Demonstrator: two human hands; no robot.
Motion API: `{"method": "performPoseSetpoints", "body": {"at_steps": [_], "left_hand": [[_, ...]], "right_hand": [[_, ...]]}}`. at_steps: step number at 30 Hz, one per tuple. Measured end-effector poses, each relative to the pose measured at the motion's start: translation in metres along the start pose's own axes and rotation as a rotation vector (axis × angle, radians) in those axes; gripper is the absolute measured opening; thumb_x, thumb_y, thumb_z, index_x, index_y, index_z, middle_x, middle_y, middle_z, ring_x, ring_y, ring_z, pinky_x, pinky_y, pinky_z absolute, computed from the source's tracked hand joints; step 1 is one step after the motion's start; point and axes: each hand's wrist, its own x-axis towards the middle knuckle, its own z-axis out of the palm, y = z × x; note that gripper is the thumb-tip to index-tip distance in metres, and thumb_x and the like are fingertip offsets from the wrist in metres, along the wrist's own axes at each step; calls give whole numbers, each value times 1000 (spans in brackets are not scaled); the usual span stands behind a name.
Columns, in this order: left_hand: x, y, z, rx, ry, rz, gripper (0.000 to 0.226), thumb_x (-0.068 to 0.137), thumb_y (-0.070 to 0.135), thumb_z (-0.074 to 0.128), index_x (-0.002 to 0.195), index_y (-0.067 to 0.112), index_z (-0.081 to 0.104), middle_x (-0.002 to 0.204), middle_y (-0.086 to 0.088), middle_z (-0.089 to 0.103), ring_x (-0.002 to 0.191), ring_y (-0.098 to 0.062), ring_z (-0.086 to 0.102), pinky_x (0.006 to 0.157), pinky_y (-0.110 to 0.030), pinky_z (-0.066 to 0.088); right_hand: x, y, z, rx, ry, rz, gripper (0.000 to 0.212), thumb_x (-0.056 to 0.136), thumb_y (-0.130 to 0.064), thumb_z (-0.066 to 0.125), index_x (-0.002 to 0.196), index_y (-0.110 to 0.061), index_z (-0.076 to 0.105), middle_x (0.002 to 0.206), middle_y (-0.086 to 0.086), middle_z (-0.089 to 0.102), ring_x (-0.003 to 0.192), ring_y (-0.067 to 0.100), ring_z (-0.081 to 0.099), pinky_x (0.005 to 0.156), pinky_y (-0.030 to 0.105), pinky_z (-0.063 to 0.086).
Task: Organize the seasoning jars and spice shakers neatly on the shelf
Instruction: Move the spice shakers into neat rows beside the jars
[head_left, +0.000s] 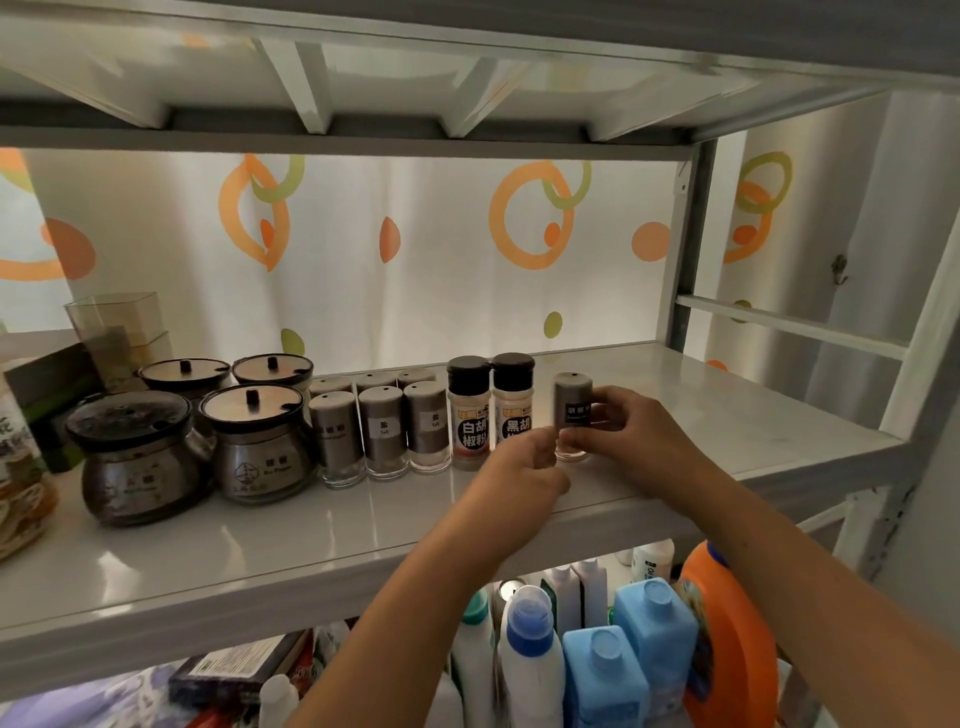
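The grey-sleeved glass spice shaker (572, 410) stands upright at the right end of the row, its clear base at or just above the glossy white shelf (311, 545); which, I cannot tell. The right hand (634, 436) wraps its fingers round its right side, and the left hand (519, 478) pinches it low on the left. Just left stand two black-capped pepper bottles (491, 410), then more grey shakers (384, 431). Sliding it leftward too firmly could knock the nearer bottle into its neighbours. The left knuckles already crowd that bottle.
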Motion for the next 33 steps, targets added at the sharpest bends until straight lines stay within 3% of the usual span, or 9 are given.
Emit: {"method": "performPoseSetpoints", "body": {"at_steps": [4, 8, 14, 19, 23, 26, 30, 33], "left_hand": [[-2, 5, -4, -45, -22, -64, 40, 90, -9, 46, 118, 19, 55, 82, 20, 58, 76, 4, 52, 72, -10, 41], [-5, 6, -3, -37, -5, -79, 47, 90, -10, 46, 131, 12, 51, 84, 20, 57, 76, 4, 50, 72, -12, 40], [-4, 6, -3, -38, 23, -94, 44, 89, -13, 44, 126, 8, 53, 79, 14, 55, 72, 1, 47, 75, -19, 38], [-4, 4, -2, -28, 34, -103, 50, 91, -10, 46, 137, 11, 48, 85, 18, 56, 75, 3, 51, 84, -23, 46], [-3, 5, -2, -72, 43, -121, 44, 90, -11, 45, 124, 16, 53, 81, 14, 56, 73, 1, 48, 79, -22, 41], [-3, 5, -3, -90, 38, -128, 44, 88, -12, 45, 120, 17, 56, 83, 9, 56, 77, -4, 48, 84, -28, 40], [-3, 4, -3, -76, 48, -124, 51, 89, -11, 45, 135, 9, 49, 87, 10, 58, 81, -5, 51, 85, -27, 42], [-3, 5, -3, -76, 30, -106, 53, 88, -14, 43, 135, 8, 49, 88, 11, 60, 83, -7, 52, 82, -26, 41]], "right_hand": [[0, -1, -1, 5, -30, 17, 57, 82, -15, 74, 134, -14, 50, 127, 7, 62, 105, 17, 56, 91, 27, 43], [-1, 0, 0, -11, -28, 8, 58, 79, -19, 77, 132, -14, 53, 124, 6, 65, 107, 20, 62, 94, 29, 46], [0, 0, 1, -14, -45, 7, 56, 77, -21, 78, 129, -13, 56, 119, 6, 68, 105, 20, 65, 95, 32, 48], [2, 0, 5, -72, -27, 9, 56, 78, -25, 78, 127, -13, 55, 121, 7, 67, 105, 23, 64, 94, 33, 48], [2, 1, 6, -87, -16, 12, 55, 78, -26, 78, 126, -14, 55, 121, 7, 67, 104, 23, 65, 96, 36, 49], [3, -1, 8, -97, -10, 10, 55, 78, -26, 78, 126, -14, 55, 121, 8, 67, 103, 23, 65, 95, 35, 50], [2, -1, 9, -94, -5, 7, 57, 79, -25, 77, 129, -15, 54, 123, 8, 66, 106, 24, 65, 96, 37, 50], [1, -1, 5, -55, 20, 9, 56, 78, -27, 78, 128, -15, 55, 118, 7, 67, 100, 23, 66, 91, 36, 53]]}}
